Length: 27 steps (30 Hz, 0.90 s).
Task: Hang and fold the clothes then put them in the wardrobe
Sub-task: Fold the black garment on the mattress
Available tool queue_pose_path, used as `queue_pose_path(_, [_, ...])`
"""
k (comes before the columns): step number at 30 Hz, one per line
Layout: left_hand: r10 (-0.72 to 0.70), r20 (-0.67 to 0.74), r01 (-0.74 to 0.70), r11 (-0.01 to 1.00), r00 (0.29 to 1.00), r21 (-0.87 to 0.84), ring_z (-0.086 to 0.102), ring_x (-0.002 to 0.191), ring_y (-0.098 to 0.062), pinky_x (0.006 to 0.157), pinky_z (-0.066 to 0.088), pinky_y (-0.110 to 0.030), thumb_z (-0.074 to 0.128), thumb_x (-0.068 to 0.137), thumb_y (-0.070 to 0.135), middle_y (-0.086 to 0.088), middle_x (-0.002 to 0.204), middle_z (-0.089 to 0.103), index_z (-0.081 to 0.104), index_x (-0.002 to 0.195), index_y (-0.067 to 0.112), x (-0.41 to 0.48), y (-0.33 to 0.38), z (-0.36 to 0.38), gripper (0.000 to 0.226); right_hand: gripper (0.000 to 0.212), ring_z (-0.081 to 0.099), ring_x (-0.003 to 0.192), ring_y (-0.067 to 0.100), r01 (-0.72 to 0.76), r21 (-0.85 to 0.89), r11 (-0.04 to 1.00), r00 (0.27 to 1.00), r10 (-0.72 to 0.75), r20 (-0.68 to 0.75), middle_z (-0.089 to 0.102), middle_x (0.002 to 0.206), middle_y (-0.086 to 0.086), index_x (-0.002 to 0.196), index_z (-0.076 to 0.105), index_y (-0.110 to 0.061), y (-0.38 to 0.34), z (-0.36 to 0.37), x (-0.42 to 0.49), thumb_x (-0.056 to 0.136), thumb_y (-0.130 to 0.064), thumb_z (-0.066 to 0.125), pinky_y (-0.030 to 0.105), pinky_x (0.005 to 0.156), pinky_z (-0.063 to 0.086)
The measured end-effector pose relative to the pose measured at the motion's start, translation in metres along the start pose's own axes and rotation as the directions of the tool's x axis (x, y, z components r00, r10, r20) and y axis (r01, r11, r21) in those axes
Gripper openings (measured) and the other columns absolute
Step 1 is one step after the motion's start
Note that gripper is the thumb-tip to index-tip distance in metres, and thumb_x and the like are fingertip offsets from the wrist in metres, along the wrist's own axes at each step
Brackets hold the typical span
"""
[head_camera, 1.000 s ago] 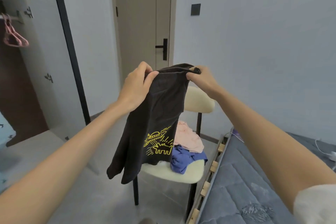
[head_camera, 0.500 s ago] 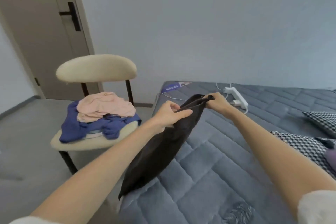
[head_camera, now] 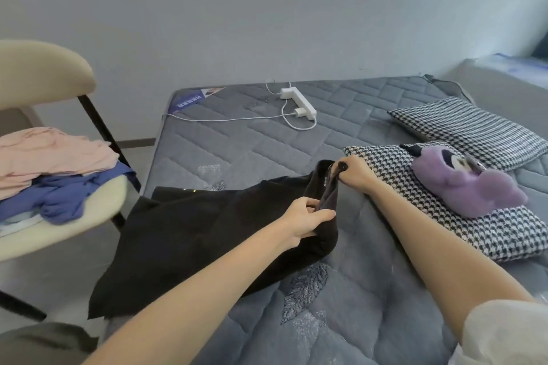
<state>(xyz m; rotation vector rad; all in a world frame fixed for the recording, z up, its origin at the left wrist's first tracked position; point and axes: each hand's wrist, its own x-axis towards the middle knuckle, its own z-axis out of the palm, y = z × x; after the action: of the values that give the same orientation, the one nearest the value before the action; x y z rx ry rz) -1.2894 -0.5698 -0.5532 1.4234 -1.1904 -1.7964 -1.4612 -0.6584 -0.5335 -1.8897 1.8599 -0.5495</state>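
Note:
A black T-shirt (head_camera: 189,234) lies spread over the near left corner of the grey mattress (head_camera: 255,151), its lower part hanging past the edge. My left hand (head_camera: 307,218) grips the shirt's top edge at one shoulder. My right hand (head_camera: 354,173) pinches the other shoulder, close to the collar label. A pink garment (head_camera: 50,154) and a blue garment (head_camera: 62,195) are piled on the cream chair (head_camera: 38,74) at the left.
A white power strip (head_camera: 298,102) with cables lies on the far part of the mattress. Two houndstooth pillows (head_camera: 474,130) sit at the right, the nearer one bearing a purple plush toy (head_camera: 462,184). The wardrobe is out of view.
I have turned from the door and wardrobe toward the bed. Both hands have lowered the black T-shirt from mid-air down onto the mattress, keeping hold of its shoulders.

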Motion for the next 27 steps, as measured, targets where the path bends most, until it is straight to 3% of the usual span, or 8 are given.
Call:
queue_pose_path(4, [-0.005, -0.074, 0.008, 0.999, 0.997, 0.045, 0.056, 0.113, -0.025, 0.090, 0.055, -0.039, 0.073, 0.082, 0.024, -0.012, 0.124, 0.051, 0.052, 0.117, 0.014, 0.006, -0.024, -0.008, 0.042, 0.031, 0.066, 0.093, 0.027, 0.007, -0.064, 0.998, 0.999, -0.004, 0.044, 0.073, 0.091, 0.008, 0.070, 0.069, -0.022, -0.003, 0.014, -0.002, 0.076, 0.001, 0.049, 0.042, 0.083, 0.054])
queue_pose_path(7, [0.002, -0.094, 0.000, 1.000, 0.996, 0.019, 0.060, 0.105, -0.021, 0.082, 0.058, -0.033, 0.074, 0.082, 0.023, -0.010, 0.114, 0.058, 0.055, 0.105, 0.014, 0.002, -0.033, -0.027, 0.031, 0.030, 0.063, 0.095, 0.029, 0.058, -0.130, 0.990, 0.996, -0.049, 0.070, 0.071, 0.095, 0.008, 0.074, 0.068, -0.023, -0.027, 0.025, 0.002, 0.075, -0.001, 0.047, 0.043, 0.082, 0.054])
queue_pose_path(11, [0.036, -0.147, -0.038, 0.999, 0.988, -0.012, 0.066, 0.092, -0.017, 0.068, 0.057, -0.026, 0.078, 0.077, 0.021, -0.007, 0.096, 0.064, 0.059, 0.087, 0.015, -0.013, -0.048, -0.064, 0.023, 0.021, 0.059, 0.097, 0.032, 0.192, -0.268, 0.944, 0.977, -0.159, 0.140, 0.067, 0.098, 0.010, 0.085, 0.067, -0.010, -0.072, 0.049, 0.012, 0.078, -0.005, 0.048, 0.043, 0.078, 0.053])
queue_pose_path(14, [0.012, -0.216, -0.017, 1.000, 0.976, -0.019, 0.067, 0.090, -0.020, 0.070, 0.057, -0.030, 0.080, 0.074, 0.017, -0.007, 0.090, 0.065, 0.059, 0.078, 0.013, -0.025, -0.061, -0.100, 0.022, 0.017, 0.057, 0.098, 0.035, 0.316, -0.360, 0.878, 0.946, -0.262, 0.190, 0.066, 0.098, 0.013, 0.089, 0.066, -0.006, -0.108, 0.078, 0.019, 0.082, -0.010, 0.050, 0.037, 0.067, 0.044])
queue_pose_path(17, [-0.057, -0.295, 0.052, 0.998, 0.954, -0.025, 0.067, 0.091, -0.025, 0.081, 0.058, -0.037, 0.081, 0.073, 0.014, -0.011, 0.087, 0.065, 0.059, 0.078, 0.011, -0.032, -0.075, -0.139, 0.023, 0.018, 0.054, 0.103, 0.036, 0.390, -0.398, 0.830, 0.918, -0.320, 0.233, 0.066, 0.101, 0.012, 0.090, 0.068, -0.008, -0.135, 0.114, 0.024, 0.081, -0.009, 0.052, 0.034, 0.067, 0.040])
queue_pose_path(20, [-0.122, -0.359, 0.131, 0.991, 0.925, -0.001, 0.064, 0.084, -0.021, 0.084, 0.057, -0.037, 0.080, 0.073, 0.015, -0.009, 0.083, 0.060, 0.057, 0.080, 0.011, -0.037, -0.094, -0.167, 0.024, 0.030, 0.053, 0.108, 0.034, 0.417, -0.252, 0.873, 0.893, -0.342, 0.292, 0.062, 0.111, 0.007, 0.104, 0.067, -0.014, -0.140, 0.148, 0.027, 0.080, -0.003, 0.052, 0.037, 0.074, 0.045])
queue_pose_path(24, [-0.201, -0.373, 0.240, 0.969, 0.906, 0.062, 0.063, 0.086, -0.022, 0.084, 0.056, -0.036, 0.078, 0.075, 0.018, -0.012, 0.092, 0.062, 0.054, 0.085, 0.012, -0.037, -0.116, -0.180, 0.026, 0.059, 0.050, 0.121, 0.025, 0.351, 0.102, 0.931, 0.878, -0.365, 0.309, 0.048, 0.138, 0.006, 0.134, 0.044, -0.030, -0.125, 0.175, 0.019, 0.085, 0.003, 0.052, 0.036, 0.100, 0.046])
queue_pose_path(27, [-0.234, -0.366, 0.300, 0.944, 0.901, 0.136, 0.060, 0.083, -0.016, 0.071, 0.053, -0.028, 0.075, 0.078, 0.026, -0.007, 0.101, 0.061, 0.052, 0.099, 0.014, -0.032, -0.116, -0.183, 0.033, 0.062, 0.035, 0.138, 0.025, 0.363, -0.019, 0.932, 0.922, -0.356, 0.150, 0.039, 0.149, 0.003, 0.145, 0.031, -0.030, -0.105, 0.186, 0.009, 0.092, -0.011, 0.057, 0.040, 0.113, 0.029])
